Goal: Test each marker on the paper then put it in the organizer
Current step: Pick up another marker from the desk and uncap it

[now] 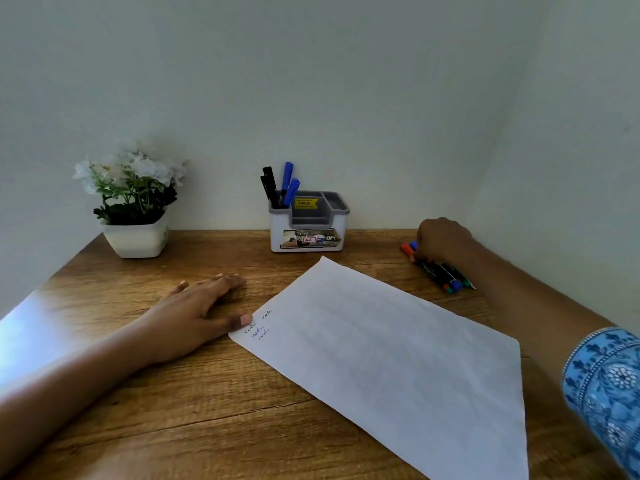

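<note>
A: R hand (441, 242)?
B: Far right on the desk (207, 410), knuckles up, fingers curled down onto the far end of the loose markers (440, 271). Can't tell if it's actually pinching one.
A: Which way do they lie?
B: Bundled side by side, long axis diagonal. Red + blue caps poke out past the fingertips, and the near ends lie just beside the forearm. Exact count unclear.
A: L hand (197, 306)?
B: Open, flat, palm down. Thumb tip rests on a corner of the paper (391, 358), next to a few small handwritten words. 1 sheet, turned diagonal.
A: Organizer (308, 223)?
B: Beyond both hands, btwn them, against the wall. 4 stand in its L-hand-side compartment, caps up: 2 black markers (269, 187), 2 blue markers (289, 183).
A: Room?
B: Bare desk btwn the paper's far corner and the organizer. 1 flower pot (136, 233) beyond the L hand, well apart.
</note>
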`<action>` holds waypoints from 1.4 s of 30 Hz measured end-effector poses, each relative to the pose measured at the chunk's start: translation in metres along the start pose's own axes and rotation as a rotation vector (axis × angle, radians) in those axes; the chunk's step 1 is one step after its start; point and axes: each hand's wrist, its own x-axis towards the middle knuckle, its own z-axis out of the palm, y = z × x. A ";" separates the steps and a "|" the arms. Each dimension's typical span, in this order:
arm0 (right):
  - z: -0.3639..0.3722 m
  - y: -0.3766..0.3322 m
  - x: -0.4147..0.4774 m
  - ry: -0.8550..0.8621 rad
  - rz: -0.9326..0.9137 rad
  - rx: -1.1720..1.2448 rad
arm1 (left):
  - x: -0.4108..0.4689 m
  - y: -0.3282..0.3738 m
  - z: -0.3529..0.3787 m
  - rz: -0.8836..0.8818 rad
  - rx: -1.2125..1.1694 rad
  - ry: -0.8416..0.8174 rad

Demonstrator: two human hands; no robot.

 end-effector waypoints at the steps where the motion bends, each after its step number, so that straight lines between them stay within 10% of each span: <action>1: 0.001 -0.002 0.000 -0.017 -0.009 0.000 | -0.001 0.002 0.000 -0.008 -0.003 0.002; 11: -0.033 -0.043 -0.070 0.043 -0.511 0.257 | -0.003 0.000 0.002 0.019 -0.077 0.083; 22: -0.025 -0.105 -0.150 0.733 -1.141 -0.016 | -0.030 0.038 0.000 0.393 -0.122 0.402; 42: -0.018 -0.108 -0.149 0.669 -1.013 0.122 | -0.033 0.035 -0.004 0.440 -0.142 0.462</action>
